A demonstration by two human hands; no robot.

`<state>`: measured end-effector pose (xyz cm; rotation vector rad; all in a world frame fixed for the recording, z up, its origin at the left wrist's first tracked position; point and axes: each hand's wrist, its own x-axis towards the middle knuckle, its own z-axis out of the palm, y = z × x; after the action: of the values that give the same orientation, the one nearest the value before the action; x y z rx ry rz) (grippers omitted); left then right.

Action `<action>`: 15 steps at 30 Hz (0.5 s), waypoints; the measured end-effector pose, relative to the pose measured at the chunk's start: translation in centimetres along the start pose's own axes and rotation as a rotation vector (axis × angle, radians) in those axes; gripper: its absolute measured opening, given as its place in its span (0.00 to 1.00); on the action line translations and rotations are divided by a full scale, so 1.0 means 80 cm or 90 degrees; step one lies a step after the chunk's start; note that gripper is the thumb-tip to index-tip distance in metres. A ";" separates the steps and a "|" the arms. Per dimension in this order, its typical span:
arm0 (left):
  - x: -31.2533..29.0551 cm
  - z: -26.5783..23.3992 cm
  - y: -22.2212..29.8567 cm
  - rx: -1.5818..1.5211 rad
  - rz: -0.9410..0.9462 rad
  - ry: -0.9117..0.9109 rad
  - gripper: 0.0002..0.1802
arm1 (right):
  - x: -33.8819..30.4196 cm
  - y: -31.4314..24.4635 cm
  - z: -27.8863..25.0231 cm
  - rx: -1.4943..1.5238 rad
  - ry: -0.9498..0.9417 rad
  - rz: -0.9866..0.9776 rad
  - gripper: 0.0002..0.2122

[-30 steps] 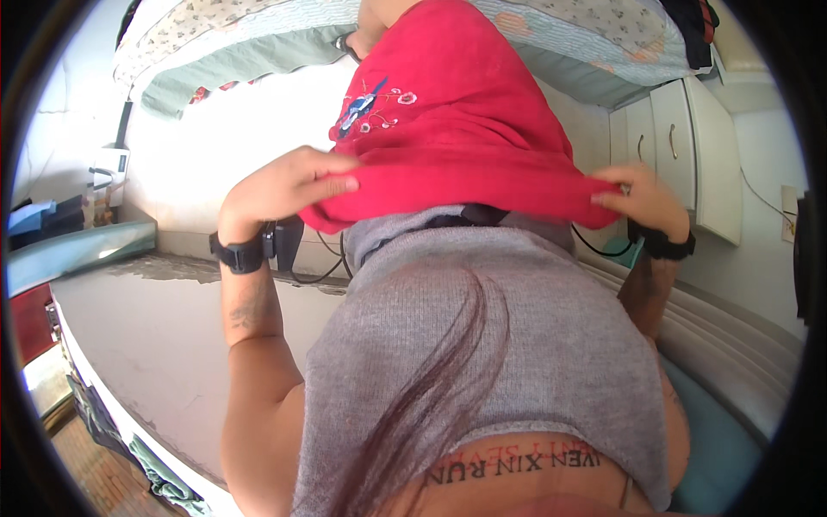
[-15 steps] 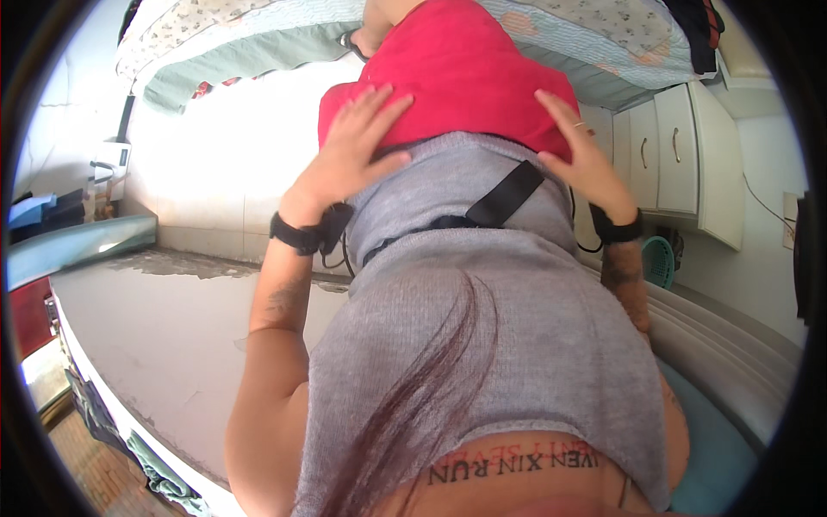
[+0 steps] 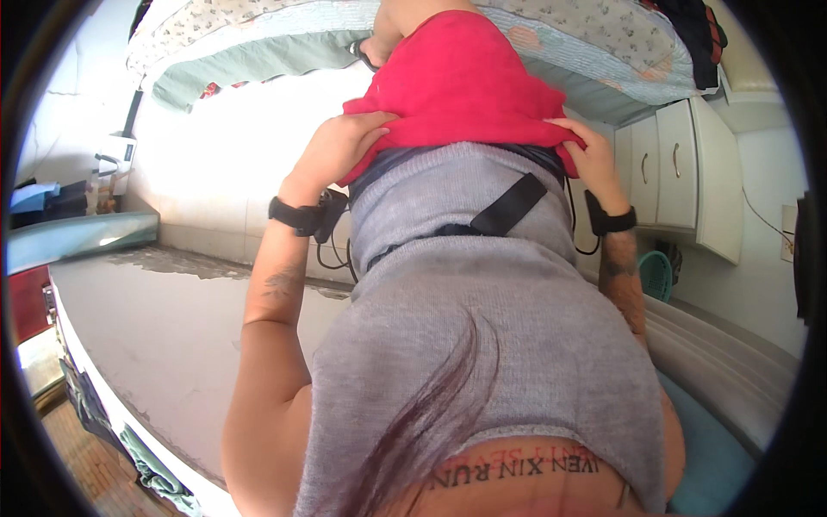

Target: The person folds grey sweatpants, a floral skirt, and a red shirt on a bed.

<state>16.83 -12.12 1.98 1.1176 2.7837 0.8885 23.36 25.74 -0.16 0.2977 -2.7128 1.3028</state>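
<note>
A bright red cloth (image 3: 465, 82) lies over my lap and thighs, its near edge folded into a thick roll at my waist. My left hand (image 3: 349, 142) grips that edge at the left corner, fingers curled over it. At the opposite corner my right hand (image 3: 593, 157) is closed on the same edge, with the thumb side partly hidden by fabric. Dark material shows just under the cloth's near edge. A black strap (image 3: 508, 204) lies across my grey knit top (image 3: 482, 284). Black bands with small devices circle both wrists.
A bed with a patterned quilt (image 3: 616, 39) stands ahead. White cabinets (image 3: 680, 159) are on the right, near a teal basket (image 3: 655, 276). A pale, chipped ledge (image 3: 164, 336) runs along my left. Black cables hang by both wrists.
Both hands have gone from spread fingers resting on the red cloth to gripping its near edge. The edge is now bunched and lifted, showing dark material beneath.
</note>
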 end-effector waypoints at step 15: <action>0.023 -0.051 -0.008 -0.098 -0.107 -0.058 0.13 | 0.034 -0.047 -0.054 -0.033 -0.136 0.093 0.13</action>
<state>14.20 -13.39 5.43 0.8652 2.6374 0.9861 21.66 26.47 5.85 0.2516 -2.9929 1.3027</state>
